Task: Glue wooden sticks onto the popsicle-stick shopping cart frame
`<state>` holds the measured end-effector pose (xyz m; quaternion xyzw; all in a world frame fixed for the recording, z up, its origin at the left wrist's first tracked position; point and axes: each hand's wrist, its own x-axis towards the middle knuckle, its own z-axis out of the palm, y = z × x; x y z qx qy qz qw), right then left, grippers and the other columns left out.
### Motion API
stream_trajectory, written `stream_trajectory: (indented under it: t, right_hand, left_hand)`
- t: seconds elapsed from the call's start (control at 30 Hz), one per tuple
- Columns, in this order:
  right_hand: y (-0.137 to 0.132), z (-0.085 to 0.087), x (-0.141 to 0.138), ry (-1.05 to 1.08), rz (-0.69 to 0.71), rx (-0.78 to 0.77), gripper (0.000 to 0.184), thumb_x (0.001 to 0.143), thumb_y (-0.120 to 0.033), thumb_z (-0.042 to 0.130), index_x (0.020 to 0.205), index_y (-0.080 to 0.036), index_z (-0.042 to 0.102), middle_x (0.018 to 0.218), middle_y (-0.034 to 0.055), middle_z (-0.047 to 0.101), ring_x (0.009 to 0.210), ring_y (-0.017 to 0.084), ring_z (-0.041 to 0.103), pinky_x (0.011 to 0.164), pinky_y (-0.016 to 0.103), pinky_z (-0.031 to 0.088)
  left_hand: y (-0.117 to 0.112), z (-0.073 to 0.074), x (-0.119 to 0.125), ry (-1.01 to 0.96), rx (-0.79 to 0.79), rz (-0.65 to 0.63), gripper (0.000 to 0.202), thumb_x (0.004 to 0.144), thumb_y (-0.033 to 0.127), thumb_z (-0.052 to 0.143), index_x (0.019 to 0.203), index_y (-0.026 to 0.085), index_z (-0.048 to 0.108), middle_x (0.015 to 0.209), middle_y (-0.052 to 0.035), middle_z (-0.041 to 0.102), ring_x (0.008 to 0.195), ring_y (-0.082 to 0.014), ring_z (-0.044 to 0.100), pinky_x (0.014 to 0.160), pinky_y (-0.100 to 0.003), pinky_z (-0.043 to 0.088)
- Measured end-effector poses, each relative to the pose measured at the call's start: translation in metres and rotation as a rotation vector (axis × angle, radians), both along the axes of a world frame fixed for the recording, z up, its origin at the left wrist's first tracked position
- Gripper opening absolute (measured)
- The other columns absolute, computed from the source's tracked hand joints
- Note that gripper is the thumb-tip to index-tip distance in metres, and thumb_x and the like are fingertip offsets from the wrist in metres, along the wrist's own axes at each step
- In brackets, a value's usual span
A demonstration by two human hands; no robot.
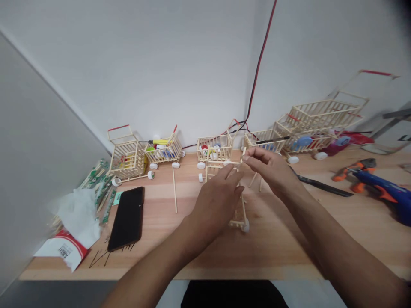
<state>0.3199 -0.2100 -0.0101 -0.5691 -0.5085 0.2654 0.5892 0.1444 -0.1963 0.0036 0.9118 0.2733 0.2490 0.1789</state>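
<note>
A small shopping cart made of wooden sticks [243,209] with white wheels stands at the middle of the table, partly hidden under my hands. My left hand [218,196] lies over it, its fingers curled onto the upper frame. At the frame's far right corner, my right hand [268,169] pinches a short wooden stick [243,152] between thumb and forefinger. The stick's upper end pokes out above the fingertips. Whether it is joined to the frame I cannot tell. On the left, a loose wooden stick [175,190] lies on the table.
Several finished stick carts [213,145] line the wall. A black phone [126,218], a torn packet [64,248] and wrapped sticks [107,205] lie at left. A blue glue gun [382,184], pliers [356,167] and a black strip [324,186] lie at right.
</note>
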Motion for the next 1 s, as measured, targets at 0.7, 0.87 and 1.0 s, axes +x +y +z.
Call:
stream_trajectory:
  t: [0.7,0.87,1.0]
  right_hand:
    - [0.0,0.001,-0.001,-0.011,0.001,0.0,0.023,0.075,-0.04,0.068,0.071,-0.021,0.056,0.07,-0.0029,0.048,0.065,0.012,0.041,0.063,0.028,0.034]
    - [-0.001,0.003,-0.002,-0.018,-0.004,-0.003,0.023,0.074,-0.041,0.067,0.07,-0.022,0.055,0.071,-0.0018,0.049,0.067,0.014,0.043,0.064,0.029,0.035]
    - [-0.002,0.004,-0.003,-0.014,-0.008,-0.004,0.021,0.075,-0.038,0.066,0.069,-0.022,0.055,0.069,-0.0024,0.048,0.066,0.013,0.042,0.064,0.028,0.035]
  left_hand:
    - [0.007,0.009,-0.023,-0.542,-0.284,-0.019,0.019,0.086,0.008,0.063,0.094,0.02,0.076,0.091,-0.0019,0.077,0.08,-0.0127,0.069,0.076,-0.026,0.056]
    - [-0.002,0.021,-0.033,-0.594,-0.176,-0.04,0.018,0.091,0.015,0.06,0.1,0.022,0.074,0.091,-0.0019,0.075,0.079,-0.0122,0.067,0.073,-0.025,0.055]
    - [-0.002,0.027,-0.04,-0.569,-0.073,0.092,0.017,0.092,0.016,0.06,0.101,0.022,0.072,0.079,0.0021,0.073,0.062,-0.0091,0.061,0.061,-0.022,0.05]
